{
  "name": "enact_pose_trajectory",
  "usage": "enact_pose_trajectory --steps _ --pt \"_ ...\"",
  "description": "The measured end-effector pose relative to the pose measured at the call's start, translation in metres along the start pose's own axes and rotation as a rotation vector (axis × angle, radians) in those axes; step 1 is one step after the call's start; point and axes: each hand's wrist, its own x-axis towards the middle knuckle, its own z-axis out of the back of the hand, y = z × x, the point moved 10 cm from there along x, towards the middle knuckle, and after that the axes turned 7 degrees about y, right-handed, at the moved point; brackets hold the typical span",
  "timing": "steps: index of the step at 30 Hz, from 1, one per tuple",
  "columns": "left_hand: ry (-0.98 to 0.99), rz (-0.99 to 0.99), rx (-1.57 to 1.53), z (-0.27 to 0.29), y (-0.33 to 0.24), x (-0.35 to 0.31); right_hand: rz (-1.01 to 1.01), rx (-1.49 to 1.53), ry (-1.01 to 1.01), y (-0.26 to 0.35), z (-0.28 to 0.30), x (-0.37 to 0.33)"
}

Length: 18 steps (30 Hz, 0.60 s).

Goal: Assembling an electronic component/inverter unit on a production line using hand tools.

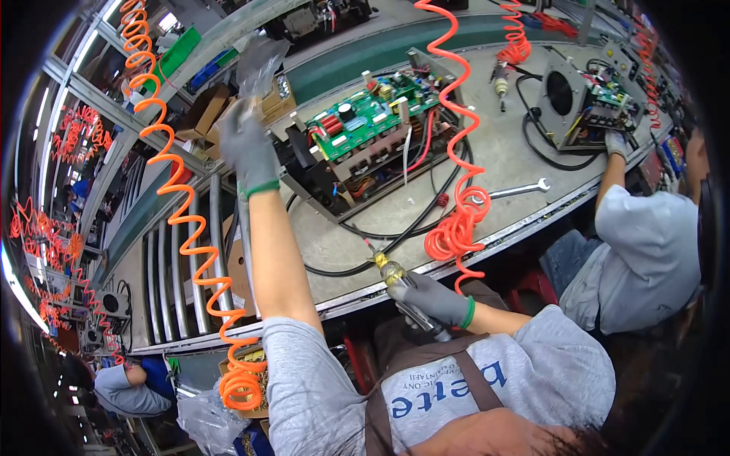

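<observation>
My left hand [249,148], in a grey glove with a green cuff, reaches forward past the left end of an open electronic unit. Its blurred fingers meet the lower part of a clear plastic bag [262,64]; whether they grip it I cannot tell. My right hand [437,298], gloved alike, is closed around a pneumatic screwdriver [414,310] at the bench's near edge. The tool's tip points up and left, toward the unit. On the bench, the unit carries a green circuit board [365,118] on a dark chassis, with red and white wires hanging from its front.
Coiled orange air hoses [186,205] hang at left and in front of the unit. A wrench [509,190] and black cable [334,271] lie on the bench [494,144]. Cardboard boxes [204,114] stand behind metal rollers [186,258]. At right a co-worker [646,235] handles another unit [570,102].
</observation>
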Motion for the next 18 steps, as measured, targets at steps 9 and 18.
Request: enact_pose_trajectory --steps 9,18 --pt "-0.310 0.180 0.040 -0.016 0.032 -0.210 0.143 -1.641 -0.082 0.109 0.110 -0.110" --pt "-0.252 0.249 0.533 -0.028 0.088 -0.205 0.491 -2.002 -0.068 0.143 0.173 -0.082"
